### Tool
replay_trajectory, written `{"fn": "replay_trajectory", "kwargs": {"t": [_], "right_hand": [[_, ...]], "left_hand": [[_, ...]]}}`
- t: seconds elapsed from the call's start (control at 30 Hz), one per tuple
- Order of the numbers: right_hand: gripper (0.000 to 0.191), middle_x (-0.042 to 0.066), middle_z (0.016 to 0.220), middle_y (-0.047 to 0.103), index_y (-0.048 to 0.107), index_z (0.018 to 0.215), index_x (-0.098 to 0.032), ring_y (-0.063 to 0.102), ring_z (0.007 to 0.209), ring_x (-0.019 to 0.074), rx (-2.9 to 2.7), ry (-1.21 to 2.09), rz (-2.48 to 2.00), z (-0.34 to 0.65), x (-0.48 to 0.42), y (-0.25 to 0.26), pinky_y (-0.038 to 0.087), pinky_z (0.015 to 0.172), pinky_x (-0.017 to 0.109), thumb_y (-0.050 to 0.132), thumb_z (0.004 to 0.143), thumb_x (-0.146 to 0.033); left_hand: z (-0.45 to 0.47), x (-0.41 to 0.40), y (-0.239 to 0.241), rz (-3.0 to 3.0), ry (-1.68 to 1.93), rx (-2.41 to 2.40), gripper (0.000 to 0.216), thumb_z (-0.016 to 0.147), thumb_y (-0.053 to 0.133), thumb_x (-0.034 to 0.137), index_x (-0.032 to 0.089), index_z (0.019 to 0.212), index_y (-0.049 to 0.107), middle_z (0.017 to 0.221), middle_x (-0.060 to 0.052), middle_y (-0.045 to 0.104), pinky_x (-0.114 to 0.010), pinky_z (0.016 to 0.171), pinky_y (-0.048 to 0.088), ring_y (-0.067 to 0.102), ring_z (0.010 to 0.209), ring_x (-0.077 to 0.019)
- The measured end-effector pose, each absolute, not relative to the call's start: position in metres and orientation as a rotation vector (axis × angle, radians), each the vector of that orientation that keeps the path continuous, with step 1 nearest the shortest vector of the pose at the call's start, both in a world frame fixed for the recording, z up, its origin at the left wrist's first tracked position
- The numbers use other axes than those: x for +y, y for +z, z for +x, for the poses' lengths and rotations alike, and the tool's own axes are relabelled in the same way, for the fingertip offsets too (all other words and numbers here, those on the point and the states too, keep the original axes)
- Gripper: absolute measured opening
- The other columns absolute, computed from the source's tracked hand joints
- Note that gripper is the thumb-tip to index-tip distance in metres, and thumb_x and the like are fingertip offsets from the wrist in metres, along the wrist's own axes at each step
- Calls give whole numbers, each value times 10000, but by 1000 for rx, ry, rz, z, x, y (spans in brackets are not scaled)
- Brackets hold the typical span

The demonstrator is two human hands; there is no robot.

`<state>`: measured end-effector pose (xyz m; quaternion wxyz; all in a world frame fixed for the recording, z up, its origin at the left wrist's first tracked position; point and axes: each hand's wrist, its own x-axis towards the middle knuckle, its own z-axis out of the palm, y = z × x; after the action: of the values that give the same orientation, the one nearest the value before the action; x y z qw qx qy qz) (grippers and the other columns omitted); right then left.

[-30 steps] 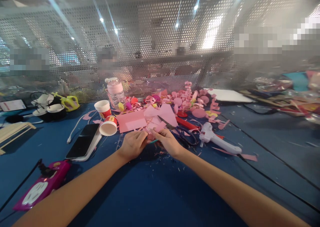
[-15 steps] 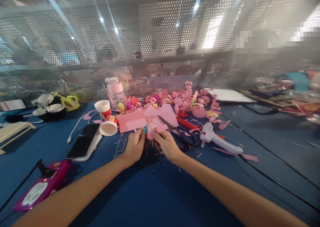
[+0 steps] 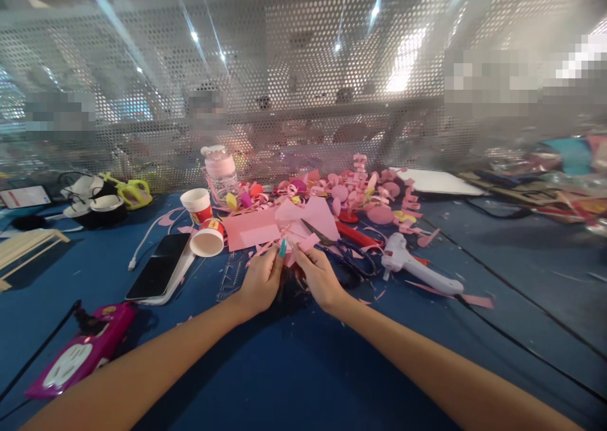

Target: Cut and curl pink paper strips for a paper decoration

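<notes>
In the middle of the view, my left hand (image 3: pixel 260 282) and my right hand (image 3: pixel 321 278) meet with fingertips almost touching. Both are closed in a pinch on a small piece of pink paper (image 3: pixel 309 242); its lower part is mostly hidden by the fingers. A teal nail shows on my left thumb. Just beyond the hands lie pink paper sheets (image 3: pixel 251 225). Dark-handled scissors (image 3: pixel 364 263) rest to the right, their blades over the paper. A clear ruler (image 3: pixel 231 276) lies left of my left hand.
A white glue gun (image 3: pixel 427 272) with a black cord lies right. Behind is a heap of pink paper cutouts (image 3: pixel 379 215). Leftward are a paper cup (image 3: pixel 207 238) on its side, a phone (image 3: pixel 159 267) and a magenta power strip (image 3: pixel 83 352). A pink-lidded bottle (image 3: pixel 220 169) stands behind.
My hands have shifted very slightly to the right and the fingers have turned a little around the pink paper, whose end now points more to the upper right. The objects around have stayed put.
</notes>
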<state>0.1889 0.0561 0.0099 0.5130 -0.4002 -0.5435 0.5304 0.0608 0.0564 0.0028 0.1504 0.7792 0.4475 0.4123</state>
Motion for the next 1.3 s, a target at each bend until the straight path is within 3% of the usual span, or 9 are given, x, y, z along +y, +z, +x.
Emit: {"fn": "replay_trajectory", "kwargs": {"t": [0.43,0.9,1.3], "right_hand": [[483,-72,371,324,428,480,-174,242,335,40,-1275,1314,-920,192,62,14,160,362,224,574,656,-600],[457,-78,342,345,482,515,-165,253,300,34,-1198,1421,-881,192,63,11,131,341,218,613,637,-585],[390,-84,340,381,468,552,-159,219,282,18,-1117,1833,-745,193,61,12,132,342,189,633,674,-490]], "left_hand": [[61,56,4,2246,1166,1291,375,924,214,398,167,800,483,486,7,494,-277,493,361,518,491,-172],[61,55,6,2292,1162,1312,406,931,192,402,153,832,497,473,23,462,-253,457,332,490,452,-152],[51,60,1,2836,1363,1155,256,924,258,197,164,768,458,515,2,525,-229,456,345,524,445,-136]]}}
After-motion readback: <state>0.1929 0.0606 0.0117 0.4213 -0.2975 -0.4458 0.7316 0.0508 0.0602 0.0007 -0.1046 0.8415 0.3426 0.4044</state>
